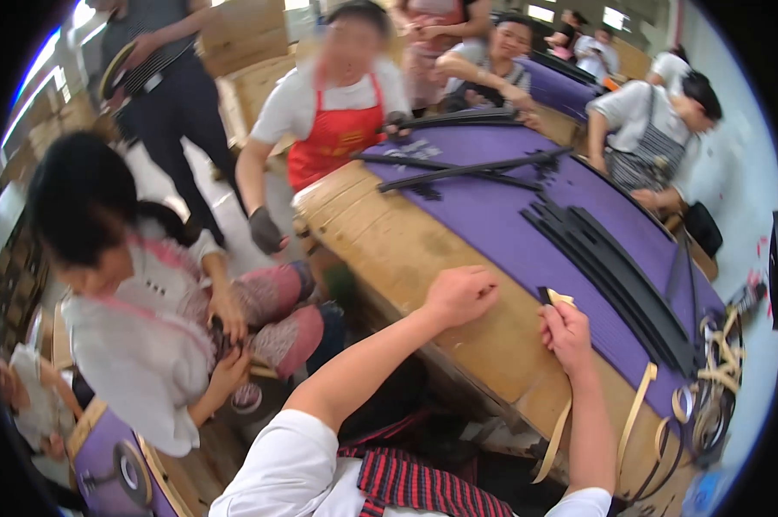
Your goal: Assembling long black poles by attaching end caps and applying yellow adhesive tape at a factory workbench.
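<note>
My left hand point(462, 295) is a loose fist above the tan cardboard-covered edge of the table point(389, 258), with nothing showing in its fingers. Between the thumb and fingers of my right hand point(566, 334) is pinched a short piece of tape point(561, 298), pale yellow with a black end. Just beyond it, a bundle of long black strips point(609, 276) lies on the purple mat point(484, 233). Pale tape strips point(636, 414) hang over the near edge on both sides of my right forearm.
Tape rolls point(708, 422) and tangled pale strips point(723, 366) crowd the table's right end. More black strips point(471, 168) cross at the far end. Co-workers surround the table: a person in a red apron point(337, 129), one seated at left point(139, 327), one in stripes point(647, 146).
</note>
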Tool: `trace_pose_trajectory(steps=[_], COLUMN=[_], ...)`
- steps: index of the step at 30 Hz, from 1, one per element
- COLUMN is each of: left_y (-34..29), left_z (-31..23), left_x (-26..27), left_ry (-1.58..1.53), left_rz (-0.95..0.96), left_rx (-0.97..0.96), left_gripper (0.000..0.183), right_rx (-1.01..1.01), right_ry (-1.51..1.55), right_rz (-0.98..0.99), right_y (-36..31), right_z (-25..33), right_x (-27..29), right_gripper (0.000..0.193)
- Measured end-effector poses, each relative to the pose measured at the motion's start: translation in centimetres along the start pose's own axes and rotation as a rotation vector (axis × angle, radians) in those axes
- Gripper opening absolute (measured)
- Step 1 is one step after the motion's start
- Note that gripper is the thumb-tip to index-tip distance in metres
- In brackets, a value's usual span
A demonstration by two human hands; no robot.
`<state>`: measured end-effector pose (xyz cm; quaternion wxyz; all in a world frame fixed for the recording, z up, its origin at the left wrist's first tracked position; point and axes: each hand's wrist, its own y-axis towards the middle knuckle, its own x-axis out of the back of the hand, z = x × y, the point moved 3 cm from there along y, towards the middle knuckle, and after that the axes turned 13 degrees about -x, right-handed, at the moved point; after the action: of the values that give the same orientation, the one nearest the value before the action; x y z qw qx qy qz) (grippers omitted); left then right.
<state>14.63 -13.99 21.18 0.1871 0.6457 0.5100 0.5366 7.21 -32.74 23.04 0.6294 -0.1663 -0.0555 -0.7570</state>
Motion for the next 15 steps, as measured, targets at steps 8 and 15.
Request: trace_pose_trajectory(steps=[8, 15], left_y=[0.8, 0.6], left_z=[-0.6, -0.4], left_x=[-0.6, -0.4], left_ry=[0.012, 0.056], left_rz=[0.029, 0.088], left_rx=[-0.03, 0.027], left_gripper=[0.007, 0.007], right_rx=[-0.016, 0.023], right_ry=[0.113, 0.05], right_rz=[-0.078, -0.013], right_y=[-0.3, -0.2], right_z=[0.0, -0.2], right_x=[1.6, 1.0], right_gripper=[0.019, 0.022])
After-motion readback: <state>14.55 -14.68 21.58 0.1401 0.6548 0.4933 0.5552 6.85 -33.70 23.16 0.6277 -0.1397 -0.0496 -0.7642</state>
